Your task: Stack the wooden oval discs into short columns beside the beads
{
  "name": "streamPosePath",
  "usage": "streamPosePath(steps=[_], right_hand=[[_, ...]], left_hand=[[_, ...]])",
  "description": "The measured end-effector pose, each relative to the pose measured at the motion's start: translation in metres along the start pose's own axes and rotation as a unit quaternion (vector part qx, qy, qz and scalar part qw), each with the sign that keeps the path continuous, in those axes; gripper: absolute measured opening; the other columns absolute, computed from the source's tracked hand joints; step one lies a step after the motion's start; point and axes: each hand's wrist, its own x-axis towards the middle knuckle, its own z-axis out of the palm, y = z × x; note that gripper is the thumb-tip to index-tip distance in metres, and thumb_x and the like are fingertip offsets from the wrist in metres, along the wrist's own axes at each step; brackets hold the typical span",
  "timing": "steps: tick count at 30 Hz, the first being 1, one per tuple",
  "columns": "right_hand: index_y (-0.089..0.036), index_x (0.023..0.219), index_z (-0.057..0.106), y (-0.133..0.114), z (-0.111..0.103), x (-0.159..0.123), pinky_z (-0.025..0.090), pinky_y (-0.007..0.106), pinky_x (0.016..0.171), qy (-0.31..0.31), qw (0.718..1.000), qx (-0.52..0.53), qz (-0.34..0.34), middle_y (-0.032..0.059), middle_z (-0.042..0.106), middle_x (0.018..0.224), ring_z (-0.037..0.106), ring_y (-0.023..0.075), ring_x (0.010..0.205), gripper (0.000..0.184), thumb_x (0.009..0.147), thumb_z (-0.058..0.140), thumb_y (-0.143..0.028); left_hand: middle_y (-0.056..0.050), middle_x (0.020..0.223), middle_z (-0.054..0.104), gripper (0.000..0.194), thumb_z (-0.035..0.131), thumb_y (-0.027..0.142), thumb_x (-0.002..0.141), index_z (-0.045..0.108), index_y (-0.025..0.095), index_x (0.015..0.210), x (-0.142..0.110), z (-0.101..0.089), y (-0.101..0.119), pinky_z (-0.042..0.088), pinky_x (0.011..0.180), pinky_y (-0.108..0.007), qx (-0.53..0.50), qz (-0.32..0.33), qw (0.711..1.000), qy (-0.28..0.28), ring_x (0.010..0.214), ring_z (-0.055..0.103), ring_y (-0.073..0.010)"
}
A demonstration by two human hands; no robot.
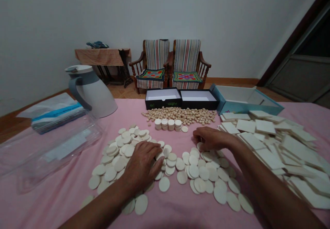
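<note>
Pale round wooden discs (203, 173) lie in two loose heaps on the pink cloth. My left hand (143, 160) rests over the left heap (120, 163), with a disc (165, 152) tilted between thumb and fingers. Over the far edge of the right heap, my right hand (212, 138) has its fingers curled down onto a disc (199, 146); its thumb is partly hidden. Beyond both hands stand several short stacks of discs (168, 124) in a row, with one single disc (185, 129) flat at their right end.
Small wooden pieces (180, 115) are spread before two black boxes (163, 101). Square wooden tiles (281, 146) pile up at right, near a blue box (247, 98). At left are a grey-white jug (100, 96), a clear plastic tray (64, 150) and a tissue pack (59, 117).
</note>
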Motion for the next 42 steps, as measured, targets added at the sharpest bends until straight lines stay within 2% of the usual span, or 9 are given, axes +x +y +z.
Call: streamPosePath(steps=[4,7,10,16,20,25,28,34,42], right_hand=[[-0.018,0.074,0.063,-0.002,-0.001,0.009,0.034,0.023,0.055,0.018,0.997,0.065,-0.026,0.0002,0.063,0.069,0.053,0.0127,0.063,0.011,0.069,0.057,-0.01],[-0.017,0.084,0.066,0.003,0.003,0.019,0.038,0.023,0.061,0.084,0.992,0.093,-0.012,0.0019,0.067,0.078,0.057,0.0136,0.069,0.021,0.071,0.053,-0.007],[-0.016,0.086,0.065,0.007,0.01,0.025,0.039,0.024,0.063,0.154,0.986,0.056,0.035,0.0044,0.067,0.083,0.058,0.0151,0.073,0.021,0.07,0.053,-0.007],[-0.016,0.089,0.061,0.005,0.018,0.022,0.039,0.026,0.065,0.11,0.993,-0.01,0.049,0.0079,0.063,0.091,0.056,0.0184,0.079,0.023,0.066,0.063,-0.013],[-0.016,0.088,0.06,0.002,0.017,0.022,0.038,0.026,0.066,0.115,0.992,-0.018,0.047,0.0084,0.062,0.091,0.054,0.0187,0.079,0.023,0.066,0.06,-0.01],[-0.016,0.086,0.058,-0.001,0.022,0.037,0.037,0.026,0.066,0.249,0.968,0.015,0.04,0.0071,0.059,0.087,0.052,0.0173,0.076,0.016,0.071,0.061,-0.016],[-0.016,0.083,0.057,-0.003,0.03,0.049,0.036,0.027,0.068,0.293,0.956,0.022,0.014,0.0053,0.057,0.083,0.051,0.0176,0.078,0.012,0.071,0.06,-0.016],[-0.016,0.087,0.06,-0.004,0.04,0.055,0.036,0.027,0.07,0.301,0.953,0.03,0.007,0.006,0.057,0.086,0.05,0.0179,0.082,0.016,0.072,0.057,-0.013],[-0.016,0.091,0.059,-0.007,0.039,0.047,0.035,0.024,0.065,0.264,0.96,0.05,0.074,0.0061,0.064,0.088,0.054,0.0161,0.078,0.022,0.07,0.057,-0.011]], left_hand=[[-0.01,0.101,0.068,0.018,0.052,0.025,0.087,0.065,0.018,0.097,0.0,0.0,0.0,0.044,0.089,-0.05,0.0,0.0,1.0,-0.002,0.095,0.06,-0.0247],[-0.009,0.101,0.068,0.018,0.052,0.025,0.088,0.064,0.018,0.098,0.0,0.0,0.0,0.044,0.09,-0.049,-0.002,-0.001,1.0,-0.006,0.096,0.06,-0.0247],[-0.009,0.101,0.068,0.018,0.052,0.025,0.087,0.064,0.018,0.098,0.0,0.0,0.0,0.043,0.09,-0.049,-0.002,-0.002,1.0,-0.005,0.096,0.06,-0.0249],[-0.01,0.103,0.067,0.018,0.051,0.025,0.088,0.064,0.017,0.099,-0.001,0.001,-0.001,0.042,0.091,-0.05,-0.005,-0.008,1.0,-0.011,0.098,0.059,-0.0252],[-0.01,0.103,0.067,0.018,0.051,0.026,0.089,0.063,0.018,0.099,-0.002,0.001,-0.001,0.042,0.09,-0.049,-0.007,-0.005,1.0,-0.008,0.098,0.059,-0.025],[-0.01,0.103,0.067,0.017,0.052,0.025,0.088,0.063,0.017,0.099,-0.002,0.0,-0.001,0.042,0.091,-0.05,-0.005,-0.007,1.0,-0.01,0.098,0.059,-0.025],[-0.009,0.104,0.067,0.017,0.052,0.024,0.088,0.063,0.018,0.099,-0.001,0.0,0.0,0.042,0.092,-0.05,-0.003,-0.008,1.0,-0.012,0.098,0.059,-0.0251],[-0.01,0.103,0.067,0.018,0.052,0.025,0.088,0.063,0.018,0.099,-0.001,0.0,-0.001,0.042,0.091,-0.049,-0.004,-0.004,1.0,-0.012,0.098,0.059,-0.025],[-0.01,0.103,0.067,0.018,0.051,0.026,0.088,0.063,0.017,0.1,-0.002,0.001,-0.001,0.042,0.091,-0.049,-0.005,-0.005,1.0,-0.007,0.098,0.059,-0.0251]])
